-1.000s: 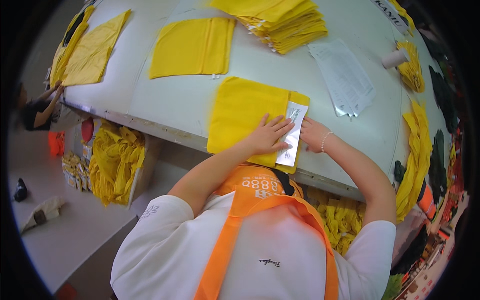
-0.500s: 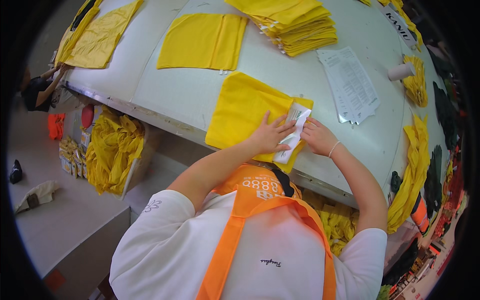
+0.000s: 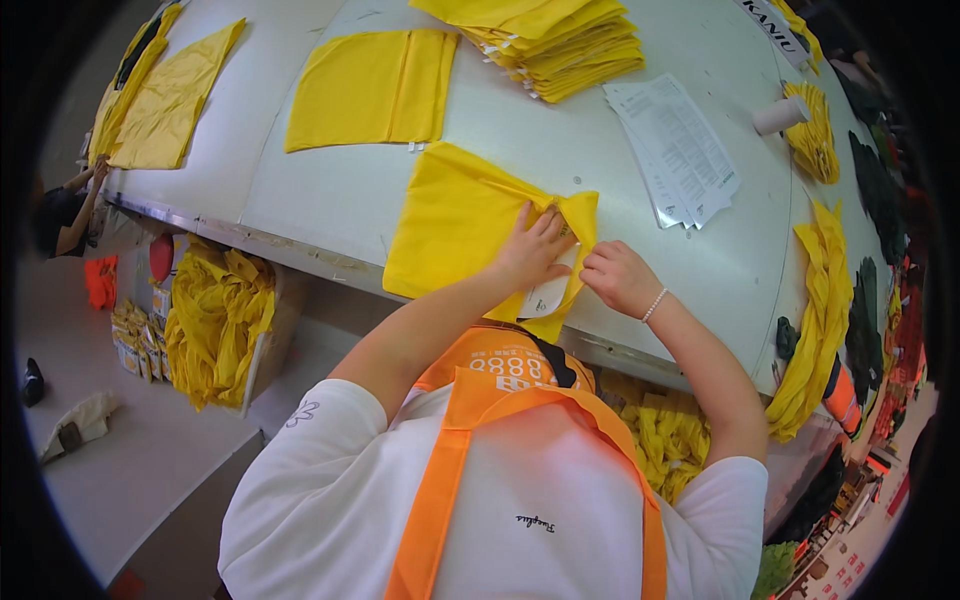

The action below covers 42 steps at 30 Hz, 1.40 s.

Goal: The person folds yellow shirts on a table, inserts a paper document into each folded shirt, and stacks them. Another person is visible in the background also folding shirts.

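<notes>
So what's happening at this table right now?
A person in an orange vest is folding a yellow cloth at the near edge of the white table. The left hand presses it flat over a white card; the right hand pinches the folded corner. A stack of folded yellow cloths and printed sheets lie farther back.

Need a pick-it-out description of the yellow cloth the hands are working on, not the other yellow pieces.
Start at the big white table. At its near edge, just ahead of the person, lies one yellow cloth, with the left hand pressing it and the right hand at its folded corner. Unlike the flat yellow piece and the stack farther back, it has a white card tucked in.
</notes>
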{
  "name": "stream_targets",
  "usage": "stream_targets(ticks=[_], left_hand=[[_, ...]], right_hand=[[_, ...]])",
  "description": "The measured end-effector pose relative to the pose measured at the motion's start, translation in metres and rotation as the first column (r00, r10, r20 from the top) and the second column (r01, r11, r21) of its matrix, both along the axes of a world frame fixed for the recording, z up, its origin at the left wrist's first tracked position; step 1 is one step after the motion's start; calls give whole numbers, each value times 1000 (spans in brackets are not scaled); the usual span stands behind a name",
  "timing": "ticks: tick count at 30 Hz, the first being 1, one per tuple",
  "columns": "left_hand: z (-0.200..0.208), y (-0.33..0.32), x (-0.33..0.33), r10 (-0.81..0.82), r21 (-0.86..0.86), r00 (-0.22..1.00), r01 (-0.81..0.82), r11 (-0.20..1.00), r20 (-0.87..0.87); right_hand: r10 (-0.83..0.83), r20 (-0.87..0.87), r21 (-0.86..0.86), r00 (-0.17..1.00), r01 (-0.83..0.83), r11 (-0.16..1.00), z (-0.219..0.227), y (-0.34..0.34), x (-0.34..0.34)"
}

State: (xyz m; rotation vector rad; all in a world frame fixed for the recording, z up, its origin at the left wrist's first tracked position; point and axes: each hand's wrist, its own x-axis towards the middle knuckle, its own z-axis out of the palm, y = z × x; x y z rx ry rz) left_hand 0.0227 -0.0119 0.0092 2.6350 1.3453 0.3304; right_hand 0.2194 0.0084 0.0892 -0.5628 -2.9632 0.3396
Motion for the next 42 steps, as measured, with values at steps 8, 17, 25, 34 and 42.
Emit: stream_targets(ticks=[8,17,25,34,42], left_hand=[[-5,8,8,-6,-92,1000,7,996,11],[-9,4,-80,445,-24,877,-448,894,180],[-16,42,-108,545,-96,819,-537,838,176],[-10,38,-80,23,-85,969,-3,996,244],[-7,-5,-26,-267,-176,923,323,930,278]], right_hand=[[-356,-248,-100,901,342,934,-16,-25,-19],[-987,117,-832,114,554,-35,-100,-81,-41],[-982,189,-817,12,557,-150,-80,-69,-31],[-967,255,-907,-9,343,-243,-64,-52,-27],[-904,188,-242,383,910,335,-36,-66,-53]])
